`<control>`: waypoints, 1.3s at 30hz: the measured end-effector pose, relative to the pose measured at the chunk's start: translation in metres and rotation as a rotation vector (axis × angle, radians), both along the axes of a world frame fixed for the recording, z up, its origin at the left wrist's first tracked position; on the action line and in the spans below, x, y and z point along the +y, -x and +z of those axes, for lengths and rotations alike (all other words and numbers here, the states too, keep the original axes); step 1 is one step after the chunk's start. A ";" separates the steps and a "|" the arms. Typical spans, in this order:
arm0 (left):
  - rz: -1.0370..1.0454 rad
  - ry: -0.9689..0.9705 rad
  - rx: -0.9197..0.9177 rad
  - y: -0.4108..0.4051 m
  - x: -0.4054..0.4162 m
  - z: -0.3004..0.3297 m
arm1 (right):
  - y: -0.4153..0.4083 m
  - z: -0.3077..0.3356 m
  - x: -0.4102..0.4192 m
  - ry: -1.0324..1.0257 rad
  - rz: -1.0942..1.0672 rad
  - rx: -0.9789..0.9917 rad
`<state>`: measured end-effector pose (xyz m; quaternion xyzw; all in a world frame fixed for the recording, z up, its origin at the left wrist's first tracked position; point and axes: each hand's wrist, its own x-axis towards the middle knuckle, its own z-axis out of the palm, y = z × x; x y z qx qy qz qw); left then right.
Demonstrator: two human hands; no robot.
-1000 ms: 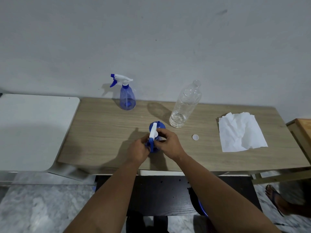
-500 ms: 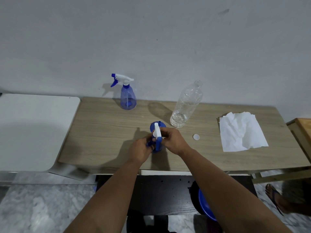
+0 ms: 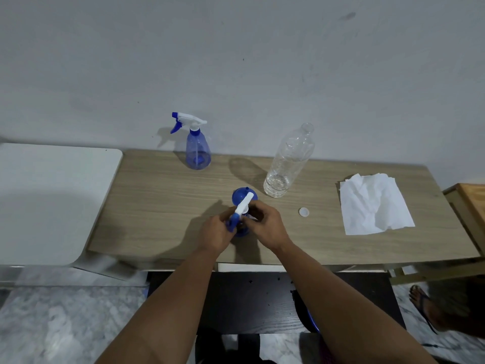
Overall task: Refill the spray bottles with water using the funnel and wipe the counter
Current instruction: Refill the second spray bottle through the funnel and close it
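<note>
A: Head view. Near spray bottle (image 3: 242,227) stands on the wooden counter (image 3: 162,206), close to the front edge. Left hand (image 3: 216,233) is wrapped round its body and blue trigger; right hand (image 3: 265,224) is pinched on the collar under the white spray head (image 3: 244,203).

B: Purpose of that split?

A: Judged: one hand steadies the bottle, the other turns the head on its thread. Whether it is going on or coming off cannot be told from here.

B: Funnel?

A: A blue round shape (image 3: 240,196) sits just behind the bottle, partly hidden by the spray head; likely the funnel, not certain.

B: Remaining items?

A: Second spray bottle (image 3: 197,151), head fitted, stands at the back by the wall (image 3: 236,61). Clear water bottle (image 3: 287,164), uncapped, holds only a little water at the bottom; its white cap (image 3: 303,212) lies just beside the right hand. Crumpled paper towel (image 3: 372,203) lies flat at the right, apart from the bottles, probably kept for wiping.

B: Wiping begun?

A: No sign of it; towel untouched.
</note>
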<state>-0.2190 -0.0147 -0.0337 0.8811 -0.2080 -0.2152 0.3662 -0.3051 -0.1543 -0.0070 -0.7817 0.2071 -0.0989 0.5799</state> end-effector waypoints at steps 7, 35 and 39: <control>0.024 -0.052 -0.040 0.001 -0.002 -0.004 | -0.001 -0.003 0.011 -0.048 -0.054 -0.050; 0.030 -0.070 -0.015 0.007 0.002 0.000 | 0.004 0.001 0.004 0.072 0.043 0.058; 0.034 -0.083 -0.037 0.011 0.002 0.000 | 0.004 -0.001 0.009 0.192 0.010 0.092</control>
